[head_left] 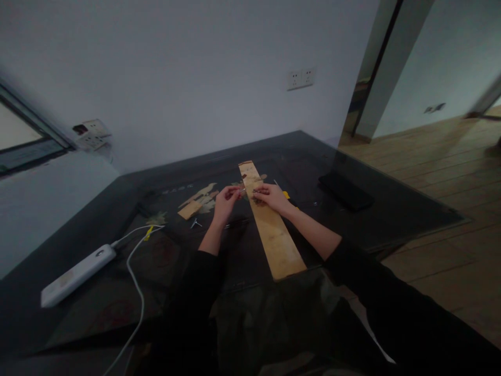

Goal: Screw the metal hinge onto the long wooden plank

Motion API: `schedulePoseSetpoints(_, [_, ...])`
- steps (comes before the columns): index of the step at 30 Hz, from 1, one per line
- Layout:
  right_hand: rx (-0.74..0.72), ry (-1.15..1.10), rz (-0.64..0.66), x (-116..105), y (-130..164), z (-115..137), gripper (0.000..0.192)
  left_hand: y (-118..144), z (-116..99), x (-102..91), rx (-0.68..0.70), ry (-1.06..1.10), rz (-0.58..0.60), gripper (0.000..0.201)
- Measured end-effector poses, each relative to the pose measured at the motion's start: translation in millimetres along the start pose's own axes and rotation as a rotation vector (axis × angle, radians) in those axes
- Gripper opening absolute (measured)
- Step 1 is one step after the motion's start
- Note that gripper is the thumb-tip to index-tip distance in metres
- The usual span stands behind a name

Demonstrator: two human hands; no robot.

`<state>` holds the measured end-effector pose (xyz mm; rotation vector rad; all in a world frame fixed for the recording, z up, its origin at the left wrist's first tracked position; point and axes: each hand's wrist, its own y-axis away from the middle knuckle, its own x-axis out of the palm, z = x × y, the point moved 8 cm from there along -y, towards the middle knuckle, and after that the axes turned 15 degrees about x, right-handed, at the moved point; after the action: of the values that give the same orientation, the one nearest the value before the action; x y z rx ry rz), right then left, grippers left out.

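A long, narrow wooden board [276, 240] lies on the dark table, running away from me. At its left edge, my left hand [227, 202] is closed in a pinch, with a tiny light-coloured piece at its fingertips too small to name. My right hand [273, 197] rests over the board's upper middle, thumb and fingers pinched together. Whatever the right fingers hold is too small and dark to make out. Left of my left hand lie a small wooden block [190, 210] and a small metal T-shaped piece [195, 223]. Beyond my right hand, a yellow object [286, 195] shows in part.
The dark glossy table [250, 277] has a printed flower pattern and meets the wall behind. A white power strip [78, 275] with a white cable [141, 297] is on the left. A flat black item [346, 192] lies at the right.
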<state>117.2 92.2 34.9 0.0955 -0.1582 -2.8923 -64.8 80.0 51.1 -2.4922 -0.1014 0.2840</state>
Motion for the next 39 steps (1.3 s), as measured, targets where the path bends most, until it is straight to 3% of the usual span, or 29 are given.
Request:
schedulePoseSetpoints(2, [0.070, -0.055, 0.037, 2, -2, -6, 0.006, 4, -7, -27.4, 0.031, -0.108, 0.030, 0.025])
schedulePoseSetpoints(5, [0.106, -0.103, 0.066, 3, -2, -9, 0.008, 20, -17, -83.5, 0.066, -0.385, 0.095, 0.022])
schedulePoseSetpoints(9, [0.096, -0.119, 0.059, 3, -2, -10, 0.009, 50, -16, -154.7, -0.005, -0.699, 0.149, 0.019])
schedulePoseSetpoints(12, [0.096, -0.103, 0.044, 4, -3, -12, 0.008, 67, -6, -184.9, -0.101, -0.805, 0.131, 0.021])
schedulePoseSetpoints(21, [0.073, -0.044, 0.050, 4, -1, -9, 0.009, 72, 10, -176.6, -0.134, -0.960, 0.205, 0.021])
schedulePoseSetpoints(28, [0.070, 0.009, 0.025, 4, -2, -11, 0.007, 72, 10, -171.1, -0.081, -0.933, 0.219, 0.021])
schedulePoseSetpoints(33, [0.055, 0.054, 0.006, 3, 0, -9, 0.007, 70, 7, -153.0, 0.008, -0.931, 0.229, 0.033])
schedulePoseSetpoints(39, [0.059, 0.027, 0.032, 5, 3, -8, 0.006, 71, 13, -147.7, -0.011, -0.931, 0.247, 0.024])
